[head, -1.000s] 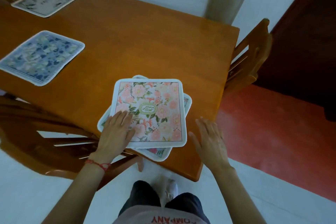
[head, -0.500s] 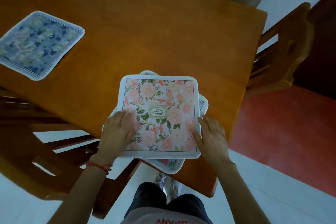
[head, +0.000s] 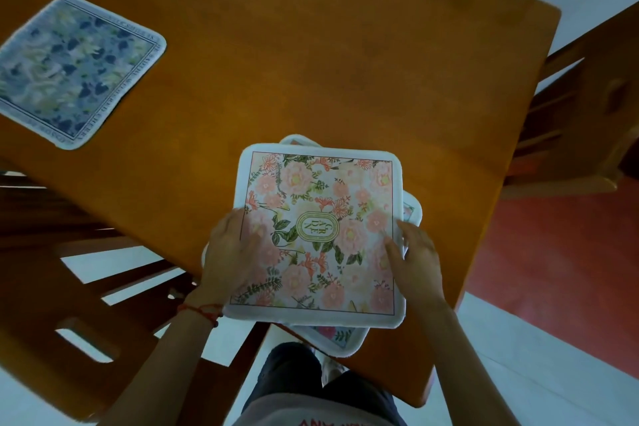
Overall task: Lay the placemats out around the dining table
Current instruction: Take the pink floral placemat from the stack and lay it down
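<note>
Head view: my left hand (head: 230, 258) and right hand (head: 416, 258) lie flat, open, on the pink mat (head: 321, 218) at 6 o'clock on the table (head: 311, 62).

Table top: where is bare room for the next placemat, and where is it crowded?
Bare wood runs from the blue placemat across to the far right corner of the table. Crowded: the near edge, where both hands, left and right, rest on the pink-topped stack.

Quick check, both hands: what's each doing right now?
Left hand: open, flat on the pink floral placemat, left edge.
Right hand: open, fingers resting on the same placemat's right edge.
</note>
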### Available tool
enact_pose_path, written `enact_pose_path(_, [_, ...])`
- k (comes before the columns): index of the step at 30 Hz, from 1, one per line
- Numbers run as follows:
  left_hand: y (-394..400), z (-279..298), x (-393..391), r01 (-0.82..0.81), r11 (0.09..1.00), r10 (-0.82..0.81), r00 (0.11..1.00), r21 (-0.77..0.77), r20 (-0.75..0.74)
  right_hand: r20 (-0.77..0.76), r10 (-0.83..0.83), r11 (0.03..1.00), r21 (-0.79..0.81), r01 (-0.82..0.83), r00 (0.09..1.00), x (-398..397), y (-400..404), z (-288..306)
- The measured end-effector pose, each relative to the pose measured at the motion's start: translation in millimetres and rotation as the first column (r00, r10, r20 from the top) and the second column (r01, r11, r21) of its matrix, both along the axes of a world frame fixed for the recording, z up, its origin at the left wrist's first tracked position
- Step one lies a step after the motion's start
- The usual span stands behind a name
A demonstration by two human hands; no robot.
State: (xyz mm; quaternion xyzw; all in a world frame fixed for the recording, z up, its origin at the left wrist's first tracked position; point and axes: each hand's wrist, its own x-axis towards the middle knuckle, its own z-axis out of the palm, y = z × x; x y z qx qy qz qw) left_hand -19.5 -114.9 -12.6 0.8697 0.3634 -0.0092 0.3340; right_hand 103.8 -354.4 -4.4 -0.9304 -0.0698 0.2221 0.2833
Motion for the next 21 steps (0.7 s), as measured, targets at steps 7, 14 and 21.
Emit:
enact_pose_path(7, [7,-14,4,-0.089,0.996,0.091,0.993,0.030,-0.075,-0.018,-0.116,0.992,0.054,0.117,0.993,9,5,-1])
enact_pose_path(14, [21,-9,14,-0.265,0.957,0.263,0.964,-0.122,-0.029,-0.050,-0.226,0.971,0.072,0.230,0.973,18,3,-7])
enact_pose_path(21, [21,-11,8,-0.218,0.965,0.224,0.974,-0.144,0.022,-0.126,-0.277,0.948,0.123,0.292,0.953,10,-3,-8])
